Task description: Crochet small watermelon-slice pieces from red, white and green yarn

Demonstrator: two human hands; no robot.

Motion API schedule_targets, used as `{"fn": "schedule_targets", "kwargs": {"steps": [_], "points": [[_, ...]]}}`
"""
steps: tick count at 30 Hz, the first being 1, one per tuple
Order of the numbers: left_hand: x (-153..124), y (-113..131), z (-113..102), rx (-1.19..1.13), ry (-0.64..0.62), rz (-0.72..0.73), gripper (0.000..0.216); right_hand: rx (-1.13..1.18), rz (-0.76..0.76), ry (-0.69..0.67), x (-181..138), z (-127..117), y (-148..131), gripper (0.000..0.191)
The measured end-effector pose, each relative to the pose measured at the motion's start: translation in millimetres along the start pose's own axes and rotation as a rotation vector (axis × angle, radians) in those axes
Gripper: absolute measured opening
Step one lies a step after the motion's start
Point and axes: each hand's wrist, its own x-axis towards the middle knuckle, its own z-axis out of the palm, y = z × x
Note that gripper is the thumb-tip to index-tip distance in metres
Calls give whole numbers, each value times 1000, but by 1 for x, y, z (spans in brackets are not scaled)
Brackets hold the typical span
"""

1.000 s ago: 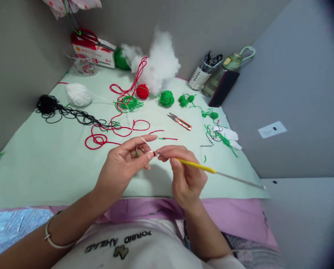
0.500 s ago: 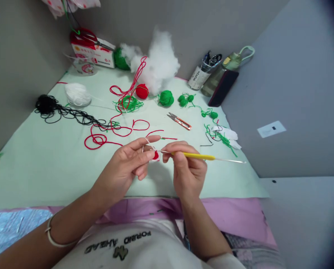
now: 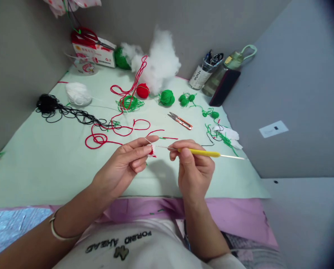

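Between thumb and fingers, my left hand (image 3: 127,160) pinches a small red and white crochet piece (image 3: 152,150). White yarn passes over the raised index finger of that hand. My right hand (image 3: 194,164) is closed round the yellow handle of a crochet hook (image 3: 202,152), held nearly level with its thin tip pointing left at the piece. The tip is close to the white edge; whether it touches the yarn I cannot tell. A white yarn ball (image 3: 78,93) lies at the back left, with a strand leading toward my hands.
Orange thread snips (image 3: 180,121) lie beyond my hands. Loose red yarn (image 3: 96,141) and black yarn (image 3: 83,115) spread left. Behind are a red ball (image 3: 142,90), a green ball (image 3: 167,98) and white stuffing (image 3: 161,59). A phone (image 3: 225,88) leans against a bottle (image 3: 234,59) at right.
My right hand and the hook have moved right, away from my left hand. My left index finger has lowered a little, and the crochet piece has turned, showing more white edge.
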Motion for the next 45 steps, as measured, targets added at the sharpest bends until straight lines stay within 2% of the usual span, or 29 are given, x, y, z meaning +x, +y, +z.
{"fn": "schedule_targets", "kwargs": {"steps": [2,5,10,12,15,17,19,21,23,25,28,31,33,35,36,38,39,41,45], "points": [[-1,-2,0,95,-10,60,29,88,83,-33,2,1,1,16],[-2,-6,1,247,-31,134,32,50,75,-81,2,4,3,14],[-2,-8,0,414,-26,248,10,-2,104,-171,5,5,-1,14],[-1,-6,-2,439,11,280,11,-26,113,-256,12,2,-4,14],[3,1,-5,374,42,263,18,-104,118,-477,35,-11,-2,19],[7,9,-7,262,65,221,21,-282,68,-638,58,-22,7,30],[12,19,-6,154,86,189,27,-673,13,-607,84,-34,22,29],[17,28,-2,105,83,180,33,-1170,97,-550,106,-42,40,35],[21,37,3,105,58,170,36,-1267,163,-498,122,-47,58,31],[23,44,9,121,21,157,37,-1270,191,-470,130,-50,73,29],[28,49,16,163,-12,191,35,-1193,204,-422,133,-54,85,28],[34,49,17,239,36,359,28,-1044,214,-363,132,-56,81,28],[40,46,17,302,84,487,23,-920,228,-339,129,-52,72,36],[46,42,16,342,120,558,20,-757,249,-330,121,-44,60,52],[49,40,16,340,133,565,21,-637,263,-331,115,-37,53,60],[55,34,17,299,158,536,24,-83,410,-326,104,-22,42,62],[57,31,18,273,168,511,26,67,461,-332,99,-13,37,60],[62,24,18,235,182,465,29,198,493,-290,91,2,32,54],[67,13,17,209,187,424,29,216,531,-242,85,20,34,45]]}}
